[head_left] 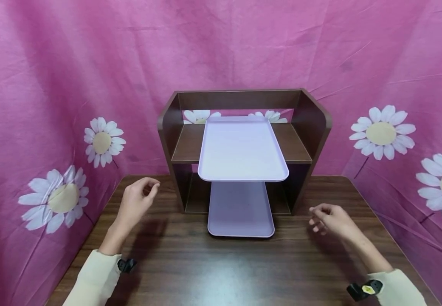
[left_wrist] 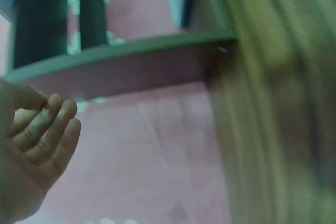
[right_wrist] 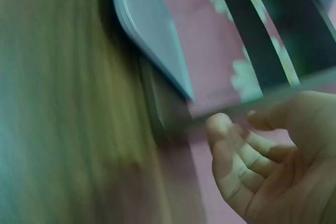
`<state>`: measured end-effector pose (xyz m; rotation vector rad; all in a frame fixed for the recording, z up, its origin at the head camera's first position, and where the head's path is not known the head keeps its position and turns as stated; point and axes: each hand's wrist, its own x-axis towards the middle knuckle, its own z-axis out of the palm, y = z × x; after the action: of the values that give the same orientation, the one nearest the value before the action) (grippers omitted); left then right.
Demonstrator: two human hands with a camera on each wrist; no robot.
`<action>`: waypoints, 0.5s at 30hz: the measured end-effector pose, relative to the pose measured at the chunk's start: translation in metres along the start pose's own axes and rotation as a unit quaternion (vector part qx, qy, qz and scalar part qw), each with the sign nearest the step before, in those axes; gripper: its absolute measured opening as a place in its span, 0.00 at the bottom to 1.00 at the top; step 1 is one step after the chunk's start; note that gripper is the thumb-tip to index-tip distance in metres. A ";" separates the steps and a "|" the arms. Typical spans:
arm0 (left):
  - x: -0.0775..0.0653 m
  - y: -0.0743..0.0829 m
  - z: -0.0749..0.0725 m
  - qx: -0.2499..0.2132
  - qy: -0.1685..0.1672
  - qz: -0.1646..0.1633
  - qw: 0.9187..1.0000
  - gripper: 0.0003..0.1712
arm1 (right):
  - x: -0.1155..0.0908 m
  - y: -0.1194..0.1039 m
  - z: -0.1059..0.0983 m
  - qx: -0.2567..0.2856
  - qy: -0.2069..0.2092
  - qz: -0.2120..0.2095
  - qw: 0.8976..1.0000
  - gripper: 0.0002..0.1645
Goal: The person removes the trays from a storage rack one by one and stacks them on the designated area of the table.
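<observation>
A brown two-level shelf unit [head_left: 240, 100] stands on the wooden table. One pale lavender tray [head_left: 243, 148] lies on its upper shelf, its front end sticking out past the edge. Below it, a second lavender tray [head_left: 240, 212] juts from the bottom level onto the table side. To the left of the unit, my left hand [head_left: 138, 199] hovers above the table, fingers loosely bent and holding nothing. On the other side, my right hand [head_left: 331, 219] is held over the table with relaxed, bent fingers, also without anything in them. Both wrist views are blurred.
The wooden table [head_left: 213, 267] stretches in front of the unit and to both sides. A pink curtain [head_left: 240, 46] with large white daisies hangs behind and at the sides. Each sleeve cuff carries a small black device, the left one [head_left: 126, 265] and the right one [head_left: 364, 290].
</observation>
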<state>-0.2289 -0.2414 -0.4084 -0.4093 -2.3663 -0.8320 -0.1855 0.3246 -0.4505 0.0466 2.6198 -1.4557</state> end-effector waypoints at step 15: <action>0.040 0.050 -0.016 -0.132 0.045 -0.118 0.983 0.07 | -0.032 -0.010 0.095 0.256 -0.133 0.041 0.957 0.22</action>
<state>-0.2305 -0.2109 -0.3499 -0.1917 -2.2535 -1.2566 -0.1439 0.2403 -0.4874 0.0128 1.9544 -1.9161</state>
